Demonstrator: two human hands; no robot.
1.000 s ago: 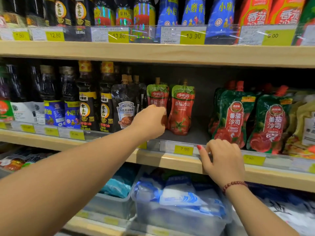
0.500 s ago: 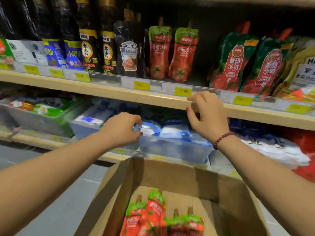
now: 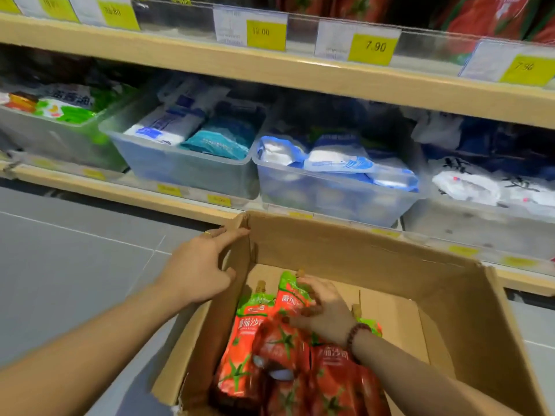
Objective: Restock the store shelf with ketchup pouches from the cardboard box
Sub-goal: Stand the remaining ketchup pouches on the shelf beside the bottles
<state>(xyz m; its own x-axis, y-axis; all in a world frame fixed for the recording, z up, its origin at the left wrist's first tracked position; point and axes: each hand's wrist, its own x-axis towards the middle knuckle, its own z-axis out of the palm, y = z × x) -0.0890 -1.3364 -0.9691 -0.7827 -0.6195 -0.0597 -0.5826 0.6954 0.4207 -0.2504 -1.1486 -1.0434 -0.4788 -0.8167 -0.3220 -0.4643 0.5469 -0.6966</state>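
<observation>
An open cardboard box [image 3: 345, 253] stands on the floor in front of the shelves. Several red and green ketchup pouches [image 3: 249, 349] lie in its left part. My right hand [image 3: 324, 313] is down inside the box, its fingers curled over the green top of one pouch [image 3: 292, 291]. My left hand [image 3: 195, 271] rests on the box's left wall, fingers straight along the outside and the thumb at the wall's edge. The middle shelf [image 3: 300, 73] runs across the top, with red pouches [image 3: 495, 16] just showing at the upper right.
Clear plastic bins [image 3: 186, 166] [image 3: 330, 193] of white and blue packets fill the low shelf right behind the box. Yellow price tags [image 3: 372, 48] line the shelf edges. Grey tiled floor [image 3: 60, 265] lies to the left of the box.
My view dropped from the ketchup shelf to the box. My right hand left the shelf edge and went down onto the pouches. My left hand came down to the box's left wall.
</observation>
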